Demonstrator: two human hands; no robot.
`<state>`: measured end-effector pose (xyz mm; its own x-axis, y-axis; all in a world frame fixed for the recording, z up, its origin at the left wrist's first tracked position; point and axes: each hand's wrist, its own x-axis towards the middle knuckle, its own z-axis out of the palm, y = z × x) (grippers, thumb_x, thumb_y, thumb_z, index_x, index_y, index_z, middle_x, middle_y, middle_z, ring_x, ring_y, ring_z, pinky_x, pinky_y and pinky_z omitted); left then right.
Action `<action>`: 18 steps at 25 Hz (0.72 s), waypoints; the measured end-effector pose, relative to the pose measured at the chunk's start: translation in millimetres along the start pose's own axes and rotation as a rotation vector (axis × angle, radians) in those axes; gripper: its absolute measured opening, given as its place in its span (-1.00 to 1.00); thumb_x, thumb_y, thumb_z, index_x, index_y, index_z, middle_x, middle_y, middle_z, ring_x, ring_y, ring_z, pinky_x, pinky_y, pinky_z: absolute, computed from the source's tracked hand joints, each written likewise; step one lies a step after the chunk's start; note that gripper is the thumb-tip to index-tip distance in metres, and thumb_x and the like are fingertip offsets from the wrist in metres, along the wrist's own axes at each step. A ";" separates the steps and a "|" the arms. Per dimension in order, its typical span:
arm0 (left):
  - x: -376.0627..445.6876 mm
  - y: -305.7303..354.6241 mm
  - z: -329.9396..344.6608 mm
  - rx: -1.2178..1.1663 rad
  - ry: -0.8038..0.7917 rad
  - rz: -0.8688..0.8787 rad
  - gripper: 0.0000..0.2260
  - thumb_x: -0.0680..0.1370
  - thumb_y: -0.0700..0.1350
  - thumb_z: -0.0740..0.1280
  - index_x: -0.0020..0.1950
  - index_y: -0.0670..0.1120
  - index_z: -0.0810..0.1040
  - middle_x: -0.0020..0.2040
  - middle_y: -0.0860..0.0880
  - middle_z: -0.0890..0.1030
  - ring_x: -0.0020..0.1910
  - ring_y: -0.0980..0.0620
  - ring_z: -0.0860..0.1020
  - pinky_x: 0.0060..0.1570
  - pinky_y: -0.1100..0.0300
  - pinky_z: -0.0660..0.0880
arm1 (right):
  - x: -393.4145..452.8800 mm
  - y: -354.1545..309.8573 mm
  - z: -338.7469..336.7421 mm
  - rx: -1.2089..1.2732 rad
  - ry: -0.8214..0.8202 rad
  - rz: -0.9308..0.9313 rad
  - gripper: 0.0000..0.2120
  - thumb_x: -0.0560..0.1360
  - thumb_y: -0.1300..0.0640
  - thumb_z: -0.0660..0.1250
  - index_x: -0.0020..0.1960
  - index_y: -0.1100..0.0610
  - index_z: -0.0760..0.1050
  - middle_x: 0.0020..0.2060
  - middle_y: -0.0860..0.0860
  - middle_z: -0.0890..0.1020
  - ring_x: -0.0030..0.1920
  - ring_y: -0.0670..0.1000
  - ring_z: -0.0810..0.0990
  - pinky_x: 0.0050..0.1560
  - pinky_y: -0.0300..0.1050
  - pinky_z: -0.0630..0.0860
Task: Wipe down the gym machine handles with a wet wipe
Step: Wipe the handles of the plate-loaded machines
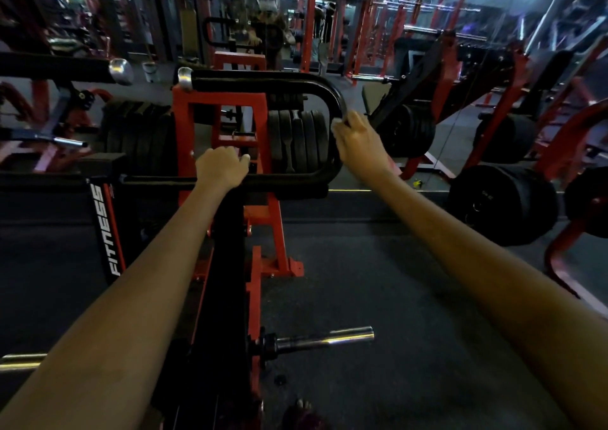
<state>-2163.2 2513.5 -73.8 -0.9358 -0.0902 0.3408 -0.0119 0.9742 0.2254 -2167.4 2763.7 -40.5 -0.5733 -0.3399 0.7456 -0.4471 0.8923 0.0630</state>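
Handles of black tubing (324, 90) loop round the front of the red machine frame (184, 123), and the person holds them at two places. The right hand (357, 143) curls its fingers (348, 123) round the curved bend, pressing a pale wet wipe (336, 126) against the tube under them. The left hand (222, 168) grips the lower straight bar, fingers wrapped over it. Black weight plates (297, 140) sit just beyond, between the two hands.
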 end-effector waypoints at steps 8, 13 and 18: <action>1.4 -3.7 0.4 -0.035 -0.030 0.008 -0.60 0.63 0.06 0.10 0.17 -0.25 0.49 0.12 -0.23 0.56 0.14 -0.23 0.48 0.05 0.02 0.41 | -45.8 -63.6 33.0 0.112 -0.100 0.282 -0.86 0.51 0.36 0.19 -0.09 0.34 0.53 -0.02 0.20 0.51 -0.02 0.13 0.50 -0.16 -0.16 0.46; 2.3 -10.1 -4.0 -0.073 -0.077 0.059 -0.57 0.62 0.11 0.11 0.12 -0.23 0.50 0.10 -0.22 0.56 0.11 -0.23 0.49 -0.04 0.07 0.36 | -28.4 -79.3 30.7 0.436 -0.219 0.266 -0.66 0.47 0.39 0.19 -0.41 0.10 0.37 -0.34 0.03 0.47 -0.34 0.00 0.50 -0.24 -0.01 0.56; -1.8 -7.1 -8.7 -0.125 -0.083 0.074 -0.57 0.62 0.15 0.10 0.08 -0.21 0.50 -0.05 -0.15 0.56 0.03 -0.18 0.51 -0.06 0.07 0.37 | -17.8 -77.2 30.7 0.123 -0.323 0.365 -0.86 0.49 0.36 0.23 -0.01 0.29 0.53 0.03 0.18 0.52 0.07 0.12 0.50 0.07 -0.09 0.51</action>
<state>-2158.4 2504.9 -68.0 -0.9585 0.0031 0.2849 0.0971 0.9437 0.3164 -2143.8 2691.8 -79.0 -0.8822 -0.1040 0.4593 -0.2441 0.9350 -0.2572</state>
